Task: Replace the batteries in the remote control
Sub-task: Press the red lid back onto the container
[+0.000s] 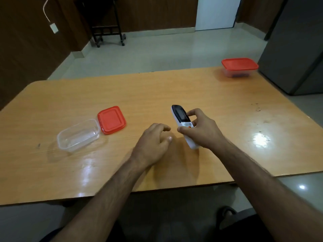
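Remote control [182, 124], white with a dark screen at its far end, sits near the middle of the wooden surface [174, 88], gripped by the right hand. Going from the left: a clear plastic container [78, 135] stands open and empty on the surface, and its red lid [111, 120] lies flat just beside it, touching or nearly touching its far right corner. Next comes the left hand [153, 142], hovering low over the surface or resting on it, I cannot tell which, with fingers loosely curled and holding nothing, fingertips pointing toward the remote and just short of it. The right hand [201, 128] curls round the remote's lower half, thumb on the near left edge and fingers arched over the top beside the screen; the remote's near end pokes out below the hand and seems to meet the surface, while the screen end points away and a little left. Far off at the back right corner of the surface stands a second container [239, 68], closed with a red lid. Behind it rises a grey cabinet [295, 49].
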